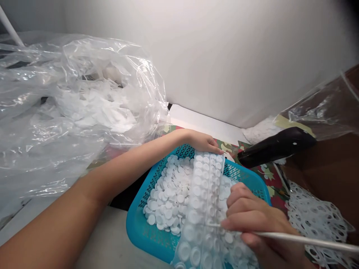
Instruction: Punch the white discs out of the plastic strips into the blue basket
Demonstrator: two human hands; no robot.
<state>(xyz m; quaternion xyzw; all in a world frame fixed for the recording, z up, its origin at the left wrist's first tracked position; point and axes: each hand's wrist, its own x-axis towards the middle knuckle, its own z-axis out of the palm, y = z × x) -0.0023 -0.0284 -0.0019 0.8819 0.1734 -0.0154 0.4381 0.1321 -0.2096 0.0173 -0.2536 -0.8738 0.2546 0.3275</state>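
Observation:
A blue perforated basket (141,224) holds a heap of small white plastic discs (169,194). Across it lies a translucent plastic strip (196,213) with rows of round cup-like shapes, reaching from the far rim to the near edge of view. My left hand (204,142) is closed on the strip's far end, its fingers mostly hidden behind it. In my right hand (255,216), fingers wrapped round, is a thin white rod (305,240). The rod's tip touches or hovers just over the middle of the strip; I cannot tell which.
A large clear plastic bag (84,101) with white pieces inside fills the left. To the right stand a black handle-shaped object (277,145) and a brown box (331,164), beside white sheets full of holes (314,216). A pale wall (196,56) rises behind the patterned cloth (269,173).

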